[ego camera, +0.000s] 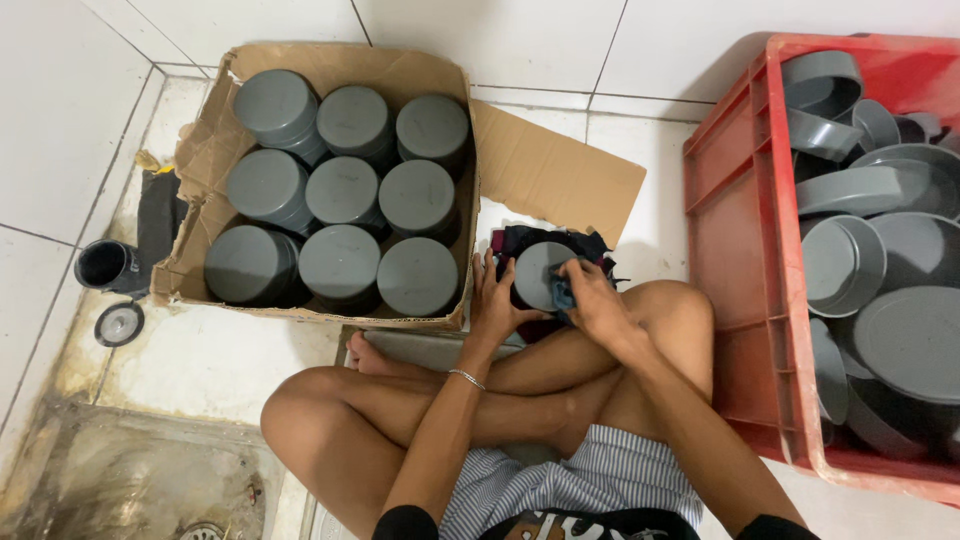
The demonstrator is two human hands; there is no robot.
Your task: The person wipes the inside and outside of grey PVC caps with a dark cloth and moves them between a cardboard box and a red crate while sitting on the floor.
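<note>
At the far left a dark pipe fitting (pixel 105 266) and a round metal drain cover (pixel 119 324) lie on the stained floor (pixel 200 360), just beside a worn cardboard box (pixel 200 150). The box holds nine grey caps (pixel 340 190) in three rows, flat faces up, stacked close and touching.

Right of the box, at the middle of the scene, the left hand (pixel 492 300) is wrapped around the near-left edge of a single grey cap (pixel 540 272), fingers curled on its rim. The right hand (pixel 598 300) presses a small blue cloth (pixel 564 294) against the cap's face, closed on the cloth. The cap sits over a dark bundle of rags (pixel 540 240) above the crossed legs.

The cap looks like rigid moulded plastic: light, stiff, smooth and probably a little slippery, not fragile. Its rim looks like the surest place to grip, since the flat face offers no purchase.

At the right a red plastic crate (pixel 735 250) holds more grey caps tumbled loosely. The room is tiled white, floor and wall, with grime and a drain near the left corner.
</note>
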